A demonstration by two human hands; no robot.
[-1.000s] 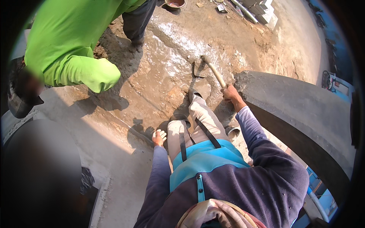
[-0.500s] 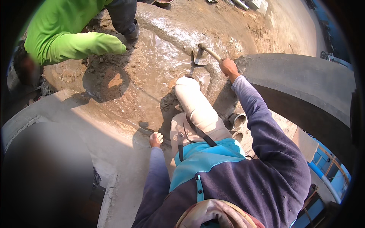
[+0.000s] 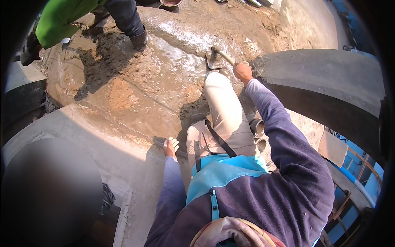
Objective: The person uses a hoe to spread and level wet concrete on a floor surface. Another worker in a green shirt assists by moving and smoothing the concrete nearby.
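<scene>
My right hand (image 3: 243, 72) is closed round the pale wooden handle of a short hoe (image 3: 224, 55). The hoe's dark metal blade rests on or just above the wet, muddy ground (image 3: 164, 55) beyond my raised knee. My left hand (image 3: 170, 147) hangs low beside my other leg, near the edge of the mud. Its fingers are loosely bent and a little apart, with nothing visible in them. My trouser leg (image 3: 224, 99) covers part of the ground near the blade.
A co-worker in a green top (image 3: 57, 24) and dark boots (image 3: 139, 39) stands in the mud at far left. A curved concrete wall (image 3: 321, 74) rises at right; a concrete ledge (image 3: 82, 131) runs at left. A pan (image 3: 170, 4) lies at the far edge. Another head, blurred, is near left.
The co-worker's green sleeve has drawn away toward the upper left, uncovering more mud. My right hand and the hoe have shifted slightly left. My left hand stays low, its fingers still loose.
</scene>
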